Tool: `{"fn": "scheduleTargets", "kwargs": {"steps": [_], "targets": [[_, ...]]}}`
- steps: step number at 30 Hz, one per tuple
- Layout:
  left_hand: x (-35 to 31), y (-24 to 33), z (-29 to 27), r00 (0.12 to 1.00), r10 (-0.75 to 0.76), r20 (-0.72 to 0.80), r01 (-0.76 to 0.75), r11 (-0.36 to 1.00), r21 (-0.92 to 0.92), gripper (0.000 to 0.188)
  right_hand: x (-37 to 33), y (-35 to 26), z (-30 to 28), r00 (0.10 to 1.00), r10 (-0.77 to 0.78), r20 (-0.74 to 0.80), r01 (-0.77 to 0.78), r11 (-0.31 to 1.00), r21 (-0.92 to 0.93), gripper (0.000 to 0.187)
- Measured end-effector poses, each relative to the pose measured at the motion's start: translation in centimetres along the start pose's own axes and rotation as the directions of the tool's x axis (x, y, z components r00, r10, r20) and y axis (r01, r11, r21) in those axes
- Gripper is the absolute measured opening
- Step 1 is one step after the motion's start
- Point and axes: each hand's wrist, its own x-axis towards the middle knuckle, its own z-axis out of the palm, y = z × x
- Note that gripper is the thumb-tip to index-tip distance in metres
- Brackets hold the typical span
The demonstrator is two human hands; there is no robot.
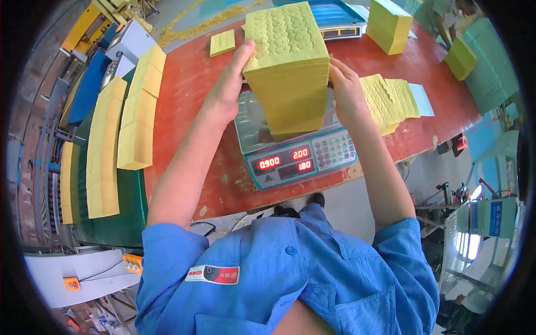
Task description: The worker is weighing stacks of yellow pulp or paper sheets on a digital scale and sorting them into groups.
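A tall stack of yellow paper sheets (290, 72), its top punched with rows of round coin-like marks, stands upright between my two hands. My left hand (231, 78) presses its left side, thumb near the top edge. On the opposite side my right hand (347, 86) grips near the upper right edge; some of its fingers are hidden behind the stack. Below it is a digital scale (301, 159) with a metal pan, lit red digits and a keypad. I cannot tell whether the stack's bottom rests on the pan or is just above it.
The scale sits on a red table (190, 111). Loose yellow sheets (388, 103) lie right of it; a yellow block (389, 28) and a blue scale (335, 19) stand behind. Long rows of yellow stacks (103, 151) line the left. Another person (446, 19) is at the far right.
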Motion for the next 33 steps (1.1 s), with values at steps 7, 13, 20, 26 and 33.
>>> {"fn": "scheduleTargets", "kwargs": {"steps": [7,13,20,26,33], "targets": [[0.6,-6.7,0.3,0.965,0.239,-0.105,-0.256,0.945,-0.204,0.066,0.1,3.4,-0.6,0.998,-0.049,-0.036,0.050,0.999,0.016,0.056],[1.8,-8.4,3.9,0.975,0.047,-0.216,-0.163,0.815,-0.556,0.053,3.6,4.4,0.8,0.972,-0.091,0.215,0.073,0.993,0.091,0.065],[3.3,-8.6,3.7,0.947,0.078,-0.313,-0.241,0.817,-0.524,0.065,6.9,4.7,1.1,0.959,-0.045,0.280,0.034,0.998,0.044,0.054],[0.0,-8.8,4.3,0.935,0.116,-0.336,-0.246,0.893,-0.378,0.060,1.8,3.2,-1.4,0.943,-0.078,0.325,0.102,0.993,-0.057,0.058],[-11.9,-10.7,2.5,0.900,0.118,-0.421,-0.244,0.934,-0.260,0.066,-10.0,2.8,-7.5,0.965,0.111,0.239,-0.135,0.987,0.084,0.058]]}}
